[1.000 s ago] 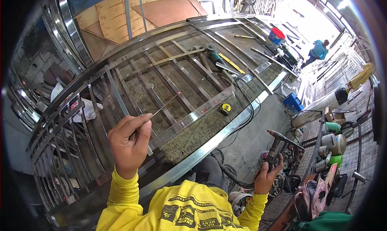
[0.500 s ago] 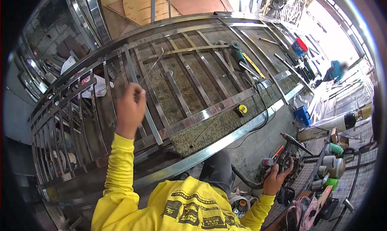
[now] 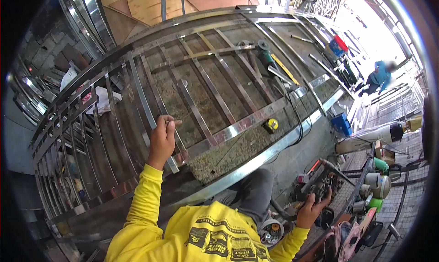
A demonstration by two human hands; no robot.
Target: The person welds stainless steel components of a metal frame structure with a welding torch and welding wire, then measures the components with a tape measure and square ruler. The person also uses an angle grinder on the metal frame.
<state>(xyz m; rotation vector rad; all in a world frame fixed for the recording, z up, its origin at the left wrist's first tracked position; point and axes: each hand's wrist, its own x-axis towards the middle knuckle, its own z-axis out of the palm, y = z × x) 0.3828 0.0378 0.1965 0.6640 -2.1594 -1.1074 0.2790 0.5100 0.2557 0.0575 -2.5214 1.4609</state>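
- Left hand, between eight and nine o'clock, has thumb and fingertips drawn into a narrow pinch over the shiny silver metal grille frame; whether something thin sits between them I cannot tell.
- Right hand, between four and five o'clock, has thumb and forefinger spread, beside a cluster of dark tools and parts; its grip is unclear.
- The grille frame sweeps across the middle, its long rails and crossbars running from eight o'clock up to one.
- Yellow-and-black tape measure: three o'clock from centre, just beside the near rail.
- Green angle grinder with a round grey disc: one o'clock, among the bars.
- Red-and-blue plastic bucket: two o'clock.
- Person in a teal top: between two and three o'clock, bent forward.
- Light brown plywood sheets: eleven o'clock, beyond the frame.
- Round pail of small parts: five o'clock.
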